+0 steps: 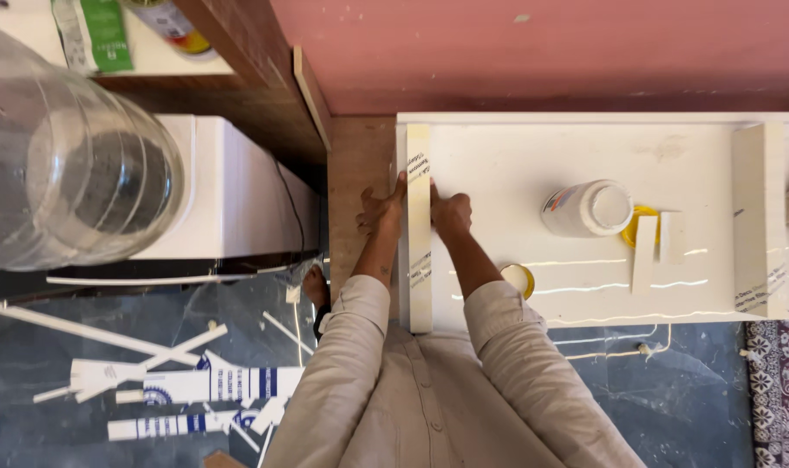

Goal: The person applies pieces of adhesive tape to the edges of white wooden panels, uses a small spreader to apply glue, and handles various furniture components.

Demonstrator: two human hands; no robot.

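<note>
At the far left a big clear water bottle (65,165) sits on a white dispenser (238,195), with white scraps (165,386) strewn on the dark floor below it. At the left edge of the white board (533,152), the left hand (379,211) and the right hand (451,211) press from either side against a long pale strip (419,230) standing on edge, fingers flat on it rather than curled around it. Further right on the board stand a white glue bottle (590,208), a yellow lid (518,279) and another upright strip (759,217).
</note>
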